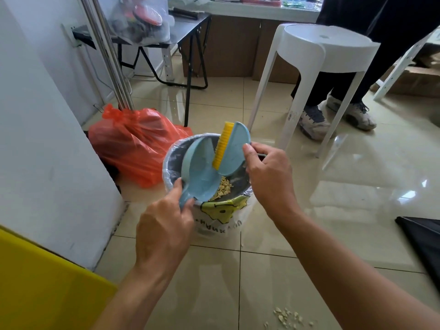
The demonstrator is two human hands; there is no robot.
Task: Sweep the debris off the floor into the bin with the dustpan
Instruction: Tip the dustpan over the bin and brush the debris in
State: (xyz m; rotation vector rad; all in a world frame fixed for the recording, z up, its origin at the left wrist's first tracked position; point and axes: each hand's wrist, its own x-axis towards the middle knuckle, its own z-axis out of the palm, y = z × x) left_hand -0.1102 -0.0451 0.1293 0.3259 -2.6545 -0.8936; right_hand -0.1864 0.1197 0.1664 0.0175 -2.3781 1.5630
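Observation:
A small light-blue dustpan (202,167) is tilted over the bin (222,210), a lined bucket with a yellow cartoon print. My left hand (164,225) grips the dustpan's handle at the bin's near-left rim. My right hand (269,172) holds a blue hand brush (234,151) with yellow bristles, set against the dustpan's inner face above the bin. Pale beige debris (222,186) lies inside the bin below the pan. More beige debris (287,316) is scattered on the tiled floor near the bottom edge.
An orange plastic bag (133,141) sits left of the bin against a white wall. A white stool (316,65) stands behind the bin, with a person's legs and sneakers (338,115) beyond it. A black folding table (181,32) is at the back. A yellow panel (35,287) fills the lower left.

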